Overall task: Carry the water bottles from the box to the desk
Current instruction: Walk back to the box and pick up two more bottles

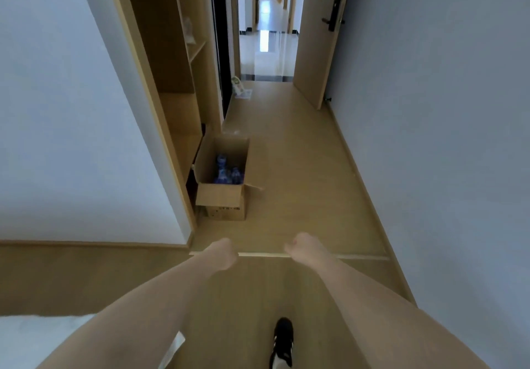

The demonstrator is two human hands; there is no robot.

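Observation:
An open cardboard box (pixel 222 200) stands on the wooden floor by the left wall, ahead of me. Several blue-labelled water bottles (pixel 226 172) stand inside it at its near end. My left hand (pixel 222 254) and my right hand (pixel 301 246) are stretched out in front of me, well short of the box. Both have their fingers curled and hold nothing. The desk is not in view.
A wooden shelf unit (pixel 172 81) lines the left wall beside the box. An open door (pixel 318 38) on the right leads to a shiny tiled corridor. A small packet (pixel 239 87) lies by the doorway. My black shoe (pixel 282 343) is on the floor below.

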